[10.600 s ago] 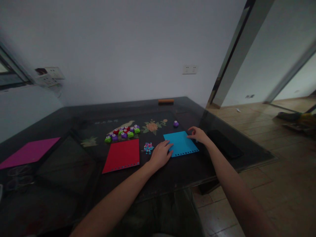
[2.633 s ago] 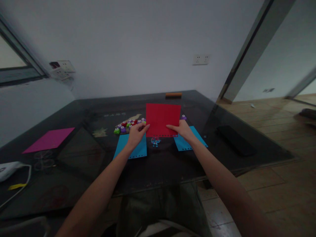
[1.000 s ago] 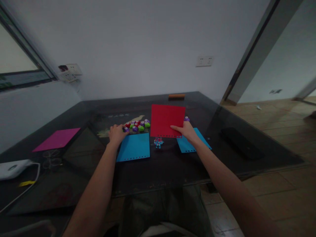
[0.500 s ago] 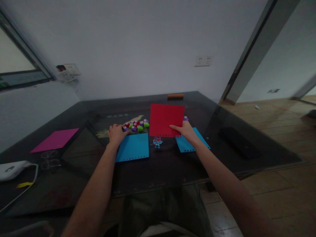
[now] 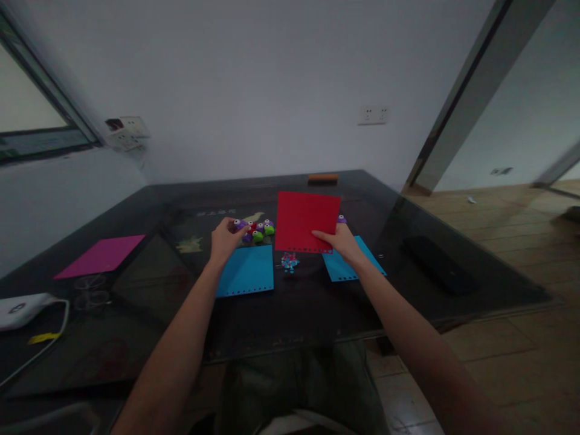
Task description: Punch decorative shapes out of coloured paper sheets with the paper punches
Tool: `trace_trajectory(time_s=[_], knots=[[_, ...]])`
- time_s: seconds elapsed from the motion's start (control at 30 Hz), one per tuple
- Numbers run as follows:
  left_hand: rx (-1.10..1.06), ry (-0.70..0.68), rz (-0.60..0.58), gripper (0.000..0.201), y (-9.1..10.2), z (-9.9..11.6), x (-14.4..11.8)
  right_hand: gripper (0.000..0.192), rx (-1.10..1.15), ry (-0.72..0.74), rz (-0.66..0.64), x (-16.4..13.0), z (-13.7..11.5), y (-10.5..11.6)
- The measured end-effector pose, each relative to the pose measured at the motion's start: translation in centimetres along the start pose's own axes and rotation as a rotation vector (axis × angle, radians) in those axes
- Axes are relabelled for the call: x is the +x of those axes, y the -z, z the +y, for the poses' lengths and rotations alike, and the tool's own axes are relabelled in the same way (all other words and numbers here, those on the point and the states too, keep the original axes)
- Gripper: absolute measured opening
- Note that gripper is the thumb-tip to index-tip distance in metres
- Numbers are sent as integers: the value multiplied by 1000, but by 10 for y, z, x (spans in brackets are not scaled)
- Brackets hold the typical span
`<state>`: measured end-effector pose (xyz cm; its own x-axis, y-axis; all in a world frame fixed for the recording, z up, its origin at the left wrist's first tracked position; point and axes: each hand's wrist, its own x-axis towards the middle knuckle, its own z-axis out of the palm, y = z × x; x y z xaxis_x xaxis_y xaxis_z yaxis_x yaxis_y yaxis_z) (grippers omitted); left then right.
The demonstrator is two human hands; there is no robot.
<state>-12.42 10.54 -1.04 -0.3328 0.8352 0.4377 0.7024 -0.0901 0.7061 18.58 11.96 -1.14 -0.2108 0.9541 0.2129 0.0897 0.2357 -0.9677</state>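
My right hand [image 5: 341, 240] pinches the lower right edge of a red paper sheet [image 5: 304, 219], held upright above the dark glass table [image 5: 290, 314]; small holes run along its bottom edge. My left hand [image 5: 225, 240] is lifted just off the table and grips a small purple punch [image 5: 238, 225]. Beside it lies a cluster of purple, red and green punches [image 5: 260, 229]. Under my left hand rests a blue sheet [image 5: 247, 270]. A second blue sheet [image 5: 353, 261] lies below my right hand. A heap of tiny coloured paper bits [image 5: 289, 261] sits between the two blue sheets.
A magenta sheet [image 5: 100, 256] lies at the table's left, with a white device and cable [image 5: 20, 304] nearer me. A lone purple punch [image 5: 341, 219] peeks out behind the red sheet. A dark flat object [image 5: 435, 270] lies at the right, an orange bar [image 5: 322, 178] at the far edge.
My left hand has closed on a purple punch from the cluster and lifted it toward the red sheet. My right hand keeps the red sheet upright in the same place.
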Motion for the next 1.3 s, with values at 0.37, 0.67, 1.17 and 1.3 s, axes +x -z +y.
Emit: trace_trajectory(time_s=[0.37, 0.67, 1.17, 1.3], knots=[[-504, 78, -279, 41, -31, 27, -22, 42, 25, 11, 9, -2, -3, -1], [-893, 174, -408, 43, -39, 35, -36, 40, 33, 1, 26, 0, 1, 0], [-861, 275, -478, 43, -32, 55, -45, 42, 51, 20, 121, 3, 2, 1], [-788, 299, -459, 41, -35, 53, -45, 43, 48, 54, 127, 4, 4, 2]])
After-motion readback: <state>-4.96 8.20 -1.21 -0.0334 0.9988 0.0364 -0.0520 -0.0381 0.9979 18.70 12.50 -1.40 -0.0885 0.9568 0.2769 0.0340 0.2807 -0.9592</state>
